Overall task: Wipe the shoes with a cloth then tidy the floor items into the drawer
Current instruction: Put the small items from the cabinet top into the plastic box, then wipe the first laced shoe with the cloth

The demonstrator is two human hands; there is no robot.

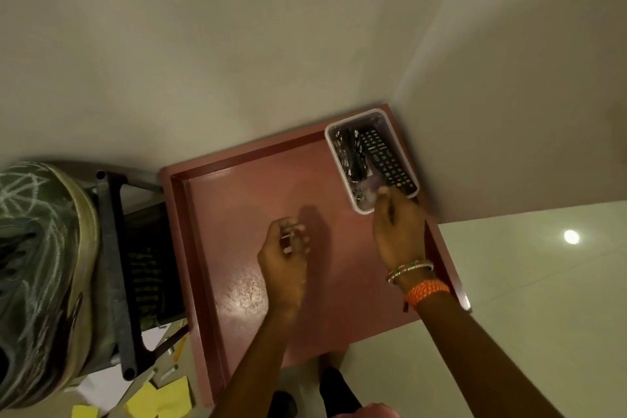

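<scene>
A pink open drawer (pixel 210 248) fills the middle of the head view. In its far right corner stands a white plastic tray (pixel 386 119) holding a black remote control (pixel 383 156) and a dark patterned pouch (pixel 353 154). My right hand (pixel 400 231) reaches into the tray's near end, fingertips pinched together over some small pale items there. My left hand (pixel 285 254) hovers over the drawer's middle, fingers curled around a few small objects, one with a red tip.
A black chair frame (pixel 115 265) with a patterned bag (pixel 37 265) stands left of the drawer. Yellow sticky notes (pixel 159 397) and pens lie on the floor at the lower left. Walls meet behind the drawer; glossy tiled floor (pixel 543 299) lies to the right.
</scene>
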